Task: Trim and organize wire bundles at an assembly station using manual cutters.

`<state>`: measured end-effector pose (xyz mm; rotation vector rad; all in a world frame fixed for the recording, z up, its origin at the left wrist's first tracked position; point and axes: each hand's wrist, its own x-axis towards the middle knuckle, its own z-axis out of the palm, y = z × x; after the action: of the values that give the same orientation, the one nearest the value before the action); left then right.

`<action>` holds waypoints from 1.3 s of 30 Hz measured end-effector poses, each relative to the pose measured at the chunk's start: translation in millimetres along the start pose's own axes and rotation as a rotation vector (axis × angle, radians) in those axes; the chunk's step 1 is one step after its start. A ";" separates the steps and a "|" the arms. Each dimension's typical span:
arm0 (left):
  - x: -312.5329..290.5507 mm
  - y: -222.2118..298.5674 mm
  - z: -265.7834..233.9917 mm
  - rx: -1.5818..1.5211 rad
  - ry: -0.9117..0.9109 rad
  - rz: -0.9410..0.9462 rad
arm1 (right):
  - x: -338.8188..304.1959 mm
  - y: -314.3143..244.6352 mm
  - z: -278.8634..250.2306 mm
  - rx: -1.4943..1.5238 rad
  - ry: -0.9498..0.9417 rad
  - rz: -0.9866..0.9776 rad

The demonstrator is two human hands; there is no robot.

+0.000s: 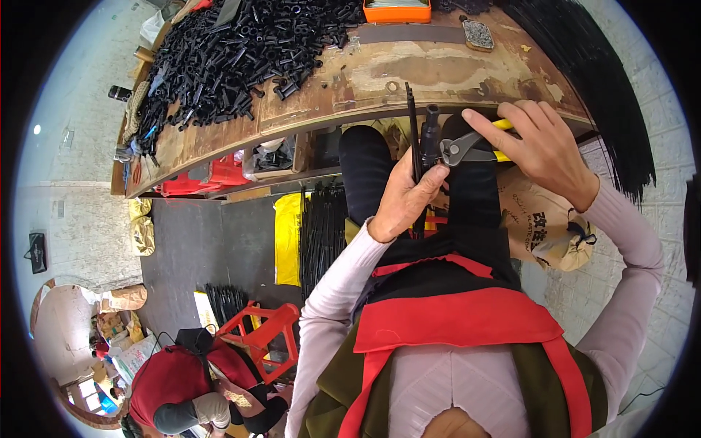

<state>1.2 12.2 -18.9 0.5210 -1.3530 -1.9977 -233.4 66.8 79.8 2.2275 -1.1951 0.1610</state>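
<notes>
My left hand is closed around some thin black rods and a black tubular plastic piece, all standing roughly upright above my lap. Yellow-handled cutting pliers are gripped in my right hand. Their jaws lie beside the tubular piece, close to my left thumb. Whether the jaws bite on anything cannot be made out. The lower part of the rods is hidden behind my left hand.
Ahead, a worn wooden bench carries a heap of black plastic parts, an orange box and a small tin. Long black rods hang over its right end. A sack stands right; a person sits lower left near a red chair.
</notes>
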 end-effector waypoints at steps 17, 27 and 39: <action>-5.8 3.1 -8.2 -0.028 -0.309 -0.107 | 18.9 36.8 10.3 0.397 -0.055 -0.181; -13.3 5.3 -11.0 -0.124 -0.187 -0.081 | 32.4 39.8 25.8 0.604 -0.092 -0.302; -3.3 0.1 -1.9 -0.091 -0.122 -0.075 | -19.5 -34.2 -19.8 1.612 -0.735 0.753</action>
<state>4.8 13.2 -19.7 0.4199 -1.3243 -2.1720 -214.5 106.0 73.3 2.9499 -3.0499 0.9347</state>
